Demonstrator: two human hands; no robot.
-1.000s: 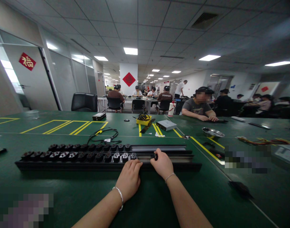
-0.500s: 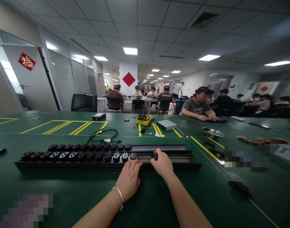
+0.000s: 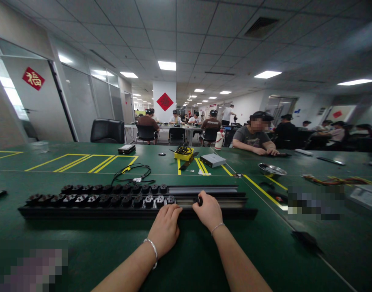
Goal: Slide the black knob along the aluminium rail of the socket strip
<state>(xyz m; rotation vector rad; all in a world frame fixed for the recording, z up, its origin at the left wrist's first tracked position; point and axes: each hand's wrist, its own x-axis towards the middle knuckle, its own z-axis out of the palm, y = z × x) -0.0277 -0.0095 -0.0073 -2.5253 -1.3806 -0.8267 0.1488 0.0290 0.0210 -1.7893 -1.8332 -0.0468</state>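
Note:
Across the table in front of me lies a long black track rail (image 3: 91, 213) with a row of black socket modules (image 3: 93, 199) filling its left part. My left hand (image 3: 165, 227) is closed over the rail's near edge, beside the last modules of the row. In the fingers of my right hand (image 3: 209, 211) is a small black socket module (image 3: 200, 200), held just above the bare right part of the channel. My palm and fingers hide most of it. Directly behind lies a second rail (image 3: 204, 189), also with modules in its left part.
Behind the rails are a looped black cable (image 3: 132, 172), a yellow box with coiled wire (image 3: 183, 153) and a silver box (image 3: 212, 160). A metal bowl (image 3: 272, 169) stands to the right. Across the table sits a person (image 3: 252, 136); a black pouch-like item (image 3: 307, 240) lies near right.
Both hands and the rails stay practically in place. The whole view has shifted very slightly; the module is still in my right fingers.

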